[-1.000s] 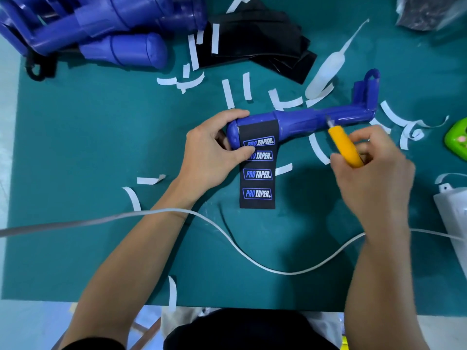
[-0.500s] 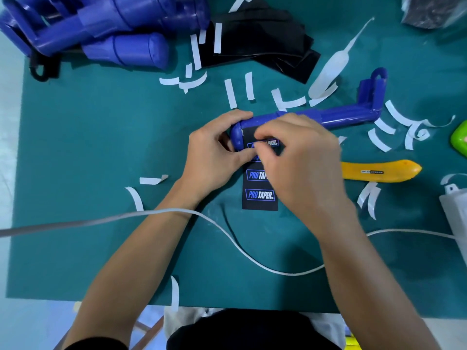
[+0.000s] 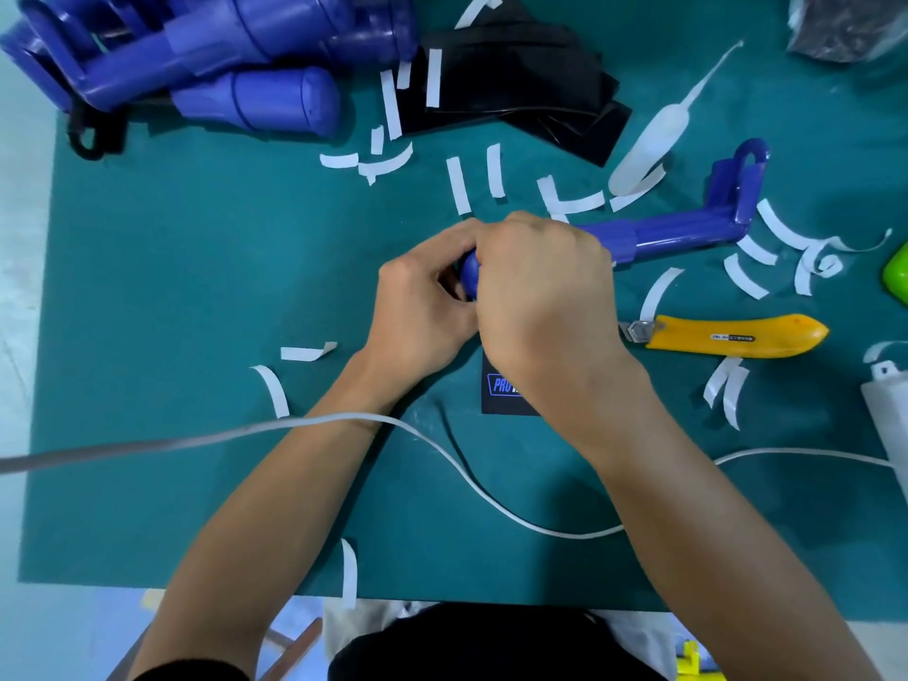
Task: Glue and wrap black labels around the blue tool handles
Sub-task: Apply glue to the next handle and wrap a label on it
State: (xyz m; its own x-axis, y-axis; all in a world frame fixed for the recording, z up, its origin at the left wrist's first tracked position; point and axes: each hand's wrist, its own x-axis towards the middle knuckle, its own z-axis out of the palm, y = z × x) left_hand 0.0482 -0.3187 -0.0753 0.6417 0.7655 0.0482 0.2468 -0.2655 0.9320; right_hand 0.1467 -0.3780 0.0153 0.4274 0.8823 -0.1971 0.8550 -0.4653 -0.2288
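A blue tool (image 3: 678,233) lies across the middle of the green mat (image 3: 196,287), its handle end pointing left. My left hand (image 3: 422,307) grips the handle's rounded end. My right hand (image 3: 545,292) curls over the handle and covers most of the black label (image 3: 501,393), whose lower edge with blue lettering sticks out beneath my wrist. A yellow utility knife (image 3: 737,335) lies on the mat to the right, apart from both hands.
More blue tools (image 3: 206,56) are piled at the back left, with a stack of black labels (image 3: 516,81) beside them. White backing strips (image 3: 459,184) are scattered about. A white glue applicator (image 3: 653,135), a white cable (image 3: 491,493), a white box (image 3: 889,410) and a green object (image 3: 896,275) lie nearby.
My right hand put the yellow knife down on the mat and moved left onto the handle, where it now covers the label. My left hand has stayed on the handle end.
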